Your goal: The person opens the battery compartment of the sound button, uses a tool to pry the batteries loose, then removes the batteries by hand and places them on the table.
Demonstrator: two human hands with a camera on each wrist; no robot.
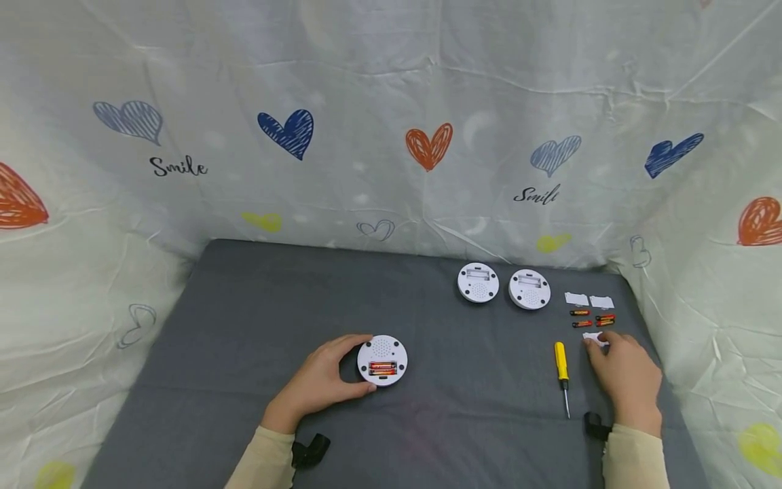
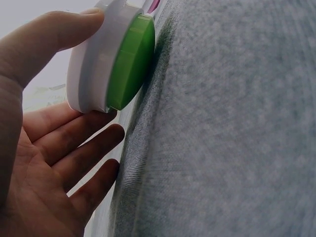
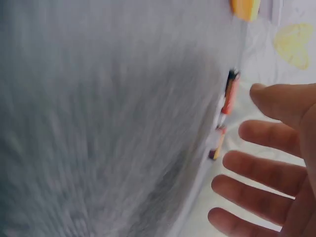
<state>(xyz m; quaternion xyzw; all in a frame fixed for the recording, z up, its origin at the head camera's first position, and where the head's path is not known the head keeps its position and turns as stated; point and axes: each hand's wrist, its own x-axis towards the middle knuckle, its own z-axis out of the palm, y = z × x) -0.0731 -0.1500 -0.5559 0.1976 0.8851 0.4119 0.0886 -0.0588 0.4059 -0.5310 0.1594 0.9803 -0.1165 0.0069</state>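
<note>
My left hand grips a round white sound button by its edges, thumb on the near side and fingers on the far side. Its back faces up, showing speaker holes and two red batteries in the uncovered compartment. In the left wrist view, the green dome of the button is turned toward the grey cloth. At the right, my right hand reaches over a small white battery cover, fingertips right at it. In the right wrist view its fingers are extended and apart, with nothing between them.
Two more white sound buttons lie back-up at the rear, compartments without batteries. Several loose batteries and two white covers lie beyond my right hand. A yellow screwdriver lies left of that hand. A patterned curtain borders the table.
</note>
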